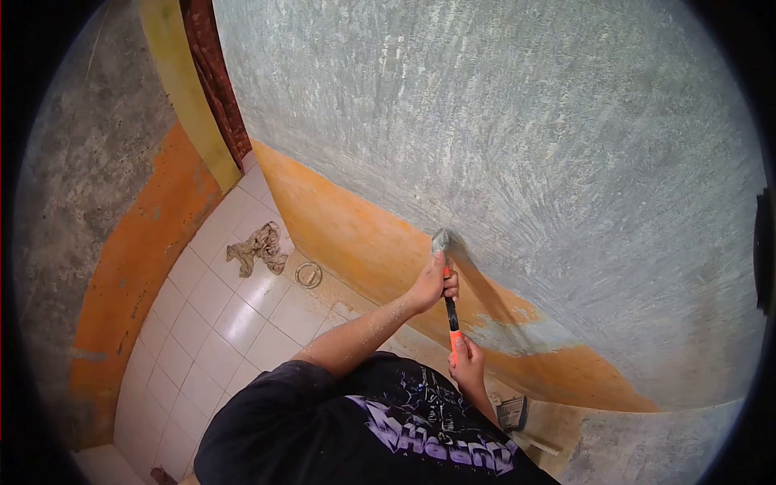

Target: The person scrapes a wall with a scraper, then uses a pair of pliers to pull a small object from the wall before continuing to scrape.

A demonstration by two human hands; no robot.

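Note:
A scraper (452,313) with an orange and black handle slants up to the wall. My left hand (434,284) is wrapped round its upper part, just below the grey head. Lower down, my right hand (467,361) grips the orange end of the handle. The head touches or nearly touches the wall where grey rough surface (485,121) meets the orange painted band (347,218). A bare greyish patch (517,333) shows within the orange band, right of my hands. Dust specks cover my left forearm.
A crumpled cloth (260,249) and a ring-shaped roll (308,275) lie on the tiled floor (194,323) at the left. A doorway with a yellow frame (182,81) stands beyond. Near my right elbow is a container with a printed label (512,411).

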